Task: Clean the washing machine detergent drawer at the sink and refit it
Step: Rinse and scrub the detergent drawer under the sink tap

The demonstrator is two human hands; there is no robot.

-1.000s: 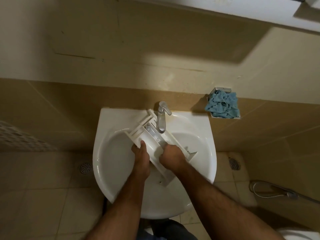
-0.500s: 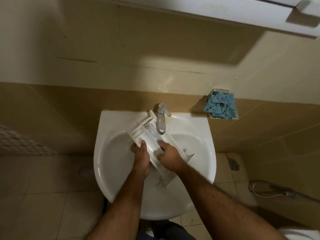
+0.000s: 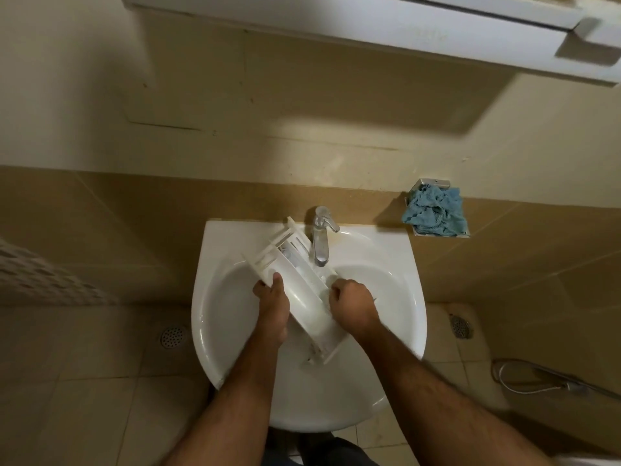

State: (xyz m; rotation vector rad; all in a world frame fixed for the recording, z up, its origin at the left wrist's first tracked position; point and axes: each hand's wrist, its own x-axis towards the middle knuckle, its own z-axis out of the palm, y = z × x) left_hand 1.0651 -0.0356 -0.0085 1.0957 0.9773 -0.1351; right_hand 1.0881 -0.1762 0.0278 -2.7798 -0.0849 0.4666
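Observation:
A long white plastic detergent drawer lies diagonally across the white sink, its far end up by the chrome tap, its near end low in the basin. My left hand grips the drawer's left side wall, thumb on top. My right hand is curled into a fist against the drawer's right side, fingers pressed into it; whether it holds anything else is hidden. The tap spout sits just above the drawer's compartments.
A crumpled blue cloth rests on a small metal wall shelf right of the sink. Floor drains lie on the tiles either side. A hose lies on the floor at right. A white ledge overhangs above.
My right hand has slid up the drawer toward the tap and curled tighter. The left hand keeps its grip. The view has tilted slightly downward.

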